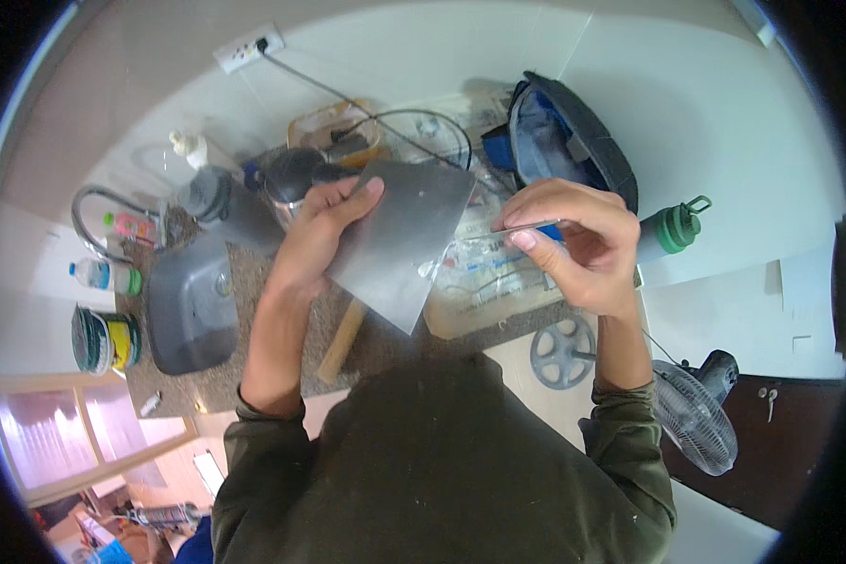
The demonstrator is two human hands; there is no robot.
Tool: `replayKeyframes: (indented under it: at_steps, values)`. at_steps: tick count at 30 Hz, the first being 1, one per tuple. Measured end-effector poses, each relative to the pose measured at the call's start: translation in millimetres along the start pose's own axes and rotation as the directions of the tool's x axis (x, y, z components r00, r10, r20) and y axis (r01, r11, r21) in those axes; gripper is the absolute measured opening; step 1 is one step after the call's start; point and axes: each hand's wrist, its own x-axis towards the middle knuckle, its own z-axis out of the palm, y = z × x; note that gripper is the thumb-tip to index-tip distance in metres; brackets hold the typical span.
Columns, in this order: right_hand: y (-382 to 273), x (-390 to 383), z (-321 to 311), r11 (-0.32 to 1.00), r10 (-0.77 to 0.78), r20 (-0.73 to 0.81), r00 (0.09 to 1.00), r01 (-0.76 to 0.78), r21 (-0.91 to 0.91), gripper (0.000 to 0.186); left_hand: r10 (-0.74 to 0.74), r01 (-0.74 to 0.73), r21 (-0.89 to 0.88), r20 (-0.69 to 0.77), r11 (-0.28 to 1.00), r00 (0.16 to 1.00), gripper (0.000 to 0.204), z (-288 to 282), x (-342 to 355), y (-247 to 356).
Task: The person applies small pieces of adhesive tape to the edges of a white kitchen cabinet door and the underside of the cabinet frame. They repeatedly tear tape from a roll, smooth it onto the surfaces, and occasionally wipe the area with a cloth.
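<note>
My left hand (315, 235) grips a dark grey, flat rectangular sheet (404, 244) by its left edge, thumb on top. The sheet is tilted above the counter, and its material is hard to tell. To its right, my right hand (587, 246) pinches a thin, flat strip (534, 227) between thumb and fingers. That strip shows nearly edge-on, its tip pointing toward the sheet, so its kind cannot be made out. Below the sheet, a wooden stick (344, 340) lies on the brown speckled counter (291, 362). Clear plastic and printed paper (489, 273) lie beneath my right hand.
A grey sink (193, 315) with a faucet (89, 202) is at left, beside a bucket (106, 338) and bottles. Behind stand a kettle (289, 177) and an orange tub (334, 127). An open bag (559, 132), green-capped bottle (672, 231) and fan (694, 414) are at right.
</note>
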Motion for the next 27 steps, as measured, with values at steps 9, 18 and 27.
replayKeyframes:
  at_steps: [9,18,27]
  values:
    - [12.7,-3.1,17.4,0.907,-0.173,0.312,0.934,0.275,-0.32,0.021,0.026,-0.032,0.179,0.035,0.983,0.999,0.034,3.7,0.0,-3.2]
    - [22.0,5.5,16.6,0.945,-0.068,0.406,0.912,0.189,-0.267,0.021,-0.123,0.12,0.107,0.024,0.987,0.992,0.031,-7.5,11.2,-20.9]
    - [28.2,3.1,14.4,0.94,-0.084,0.296,0.951,0.174,-0.293,0.015,-0.182,0.182,-0.061,0.011,0.981,0.983,0.027,-11.9,9.3,-44.2]
